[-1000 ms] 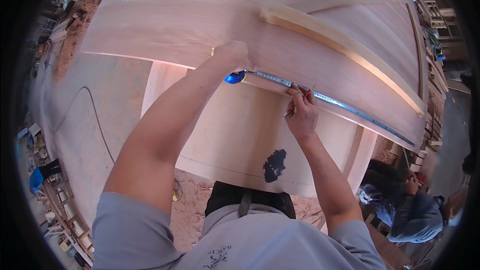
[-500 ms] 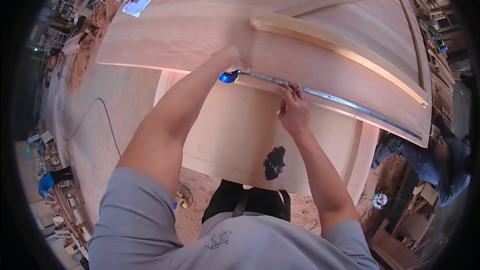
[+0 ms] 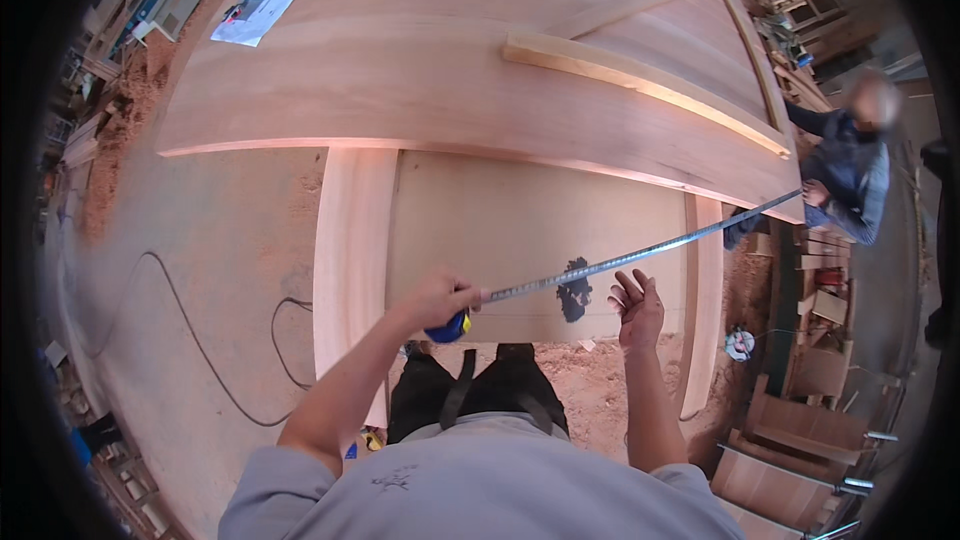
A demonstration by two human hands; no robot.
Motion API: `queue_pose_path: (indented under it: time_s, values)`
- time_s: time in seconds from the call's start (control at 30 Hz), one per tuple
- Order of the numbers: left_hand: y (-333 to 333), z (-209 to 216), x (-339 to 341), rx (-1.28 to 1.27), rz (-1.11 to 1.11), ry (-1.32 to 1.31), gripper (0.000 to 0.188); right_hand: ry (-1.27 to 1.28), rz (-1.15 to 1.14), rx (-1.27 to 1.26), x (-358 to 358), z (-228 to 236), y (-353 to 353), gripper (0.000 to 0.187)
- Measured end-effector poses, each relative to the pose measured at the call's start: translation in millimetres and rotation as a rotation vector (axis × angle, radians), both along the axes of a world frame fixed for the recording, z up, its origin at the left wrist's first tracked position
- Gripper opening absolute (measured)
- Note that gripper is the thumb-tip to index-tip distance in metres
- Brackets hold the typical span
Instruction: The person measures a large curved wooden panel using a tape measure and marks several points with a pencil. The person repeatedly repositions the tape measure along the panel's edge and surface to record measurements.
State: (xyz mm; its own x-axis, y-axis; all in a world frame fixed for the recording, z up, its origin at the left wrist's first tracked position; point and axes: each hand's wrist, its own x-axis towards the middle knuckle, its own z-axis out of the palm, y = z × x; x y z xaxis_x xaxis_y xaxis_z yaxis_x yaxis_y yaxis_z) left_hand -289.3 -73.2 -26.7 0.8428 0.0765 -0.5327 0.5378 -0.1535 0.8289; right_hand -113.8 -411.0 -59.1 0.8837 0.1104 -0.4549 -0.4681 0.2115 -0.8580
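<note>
My left hand (image 3: 441, 302) is closed around a blue tape measure (image 3: 447, 327), in front of the wooden panel's near edge. Its metal blade (image 3: 640, 253) is pulled out and slants up to the right, off the panel's surface. At the far end, a co-worker's hand (image 3: 816, 192) is by the blade's tip at the corner of the large wooden panel (image 3: 420, 90). Just below the blade, my right hand (image 3: 638, 315) is raised with its fingers apart. No pencil can be made out in it.
A wooden strip (image 3: 640, 90) lies on the panel. White paper (image 3: 256, 15) rests at its far left. Under the panel are a pale board with a dark patch (image 3: 574, 290) and light posts (image 3: 355, 240). A cable (image 3: 200, 325) runs over the floor at left; a co-worker (image 3: 850, 170) is at right.
My left hand has drawn the tape measure toward me, lifting the blade off the panel. My right hand has left the panel and opened. The co-worker has come to the panel's corner.
</note>
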Motion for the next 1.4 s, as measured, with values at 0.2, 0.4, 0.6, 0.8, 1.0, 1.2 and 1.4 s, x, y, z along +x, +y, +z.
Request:
queue_pose_path:
  time_s: [0.2,0.4,0.6,0.8,1.0,1.2,1.4]
  values:
    - [10.0,4.0,-129.2,-0.025,-0.039,-0.018,0.037,-0.018,-0.208,0.073,-59.9,22.6,26.9,0.043]
    - [46.0,24.6,-247.6,0.033,0.056,0.027,0.034,-0.063,-0.144,-0.021,-113.5,19.7,56.4,0.027]
    - [46.4,53.9,-327.4,0.069,0.099,0.145,0.03,-0.089,-0.003,0.058,-163.9,6.0,83.5,0.02]
    - [51.4,68.2,-357.4,0.103,0.029,0.175,0.033,-0.118,0.213,0.029,-249.7,13.6,130.1,0.024]
    - [77.0,70.7,-328.2,0.132,0.038,0.052,0.03,-0.133,0.465,0.017,-310.5,41.6,183.1,0.023]
    - [165.0,39.0,-337.6,0.094,0.119,0.044,0.034,-0.181,0.461,-0.084,-344.9,40.2,255.1,0.024]
    - [279.8,31.0,-337.9,0.173,-0.062,-0.008,0.036,-0.128,0.206,-0.185,-380.8,21.7,264.4,0.025]
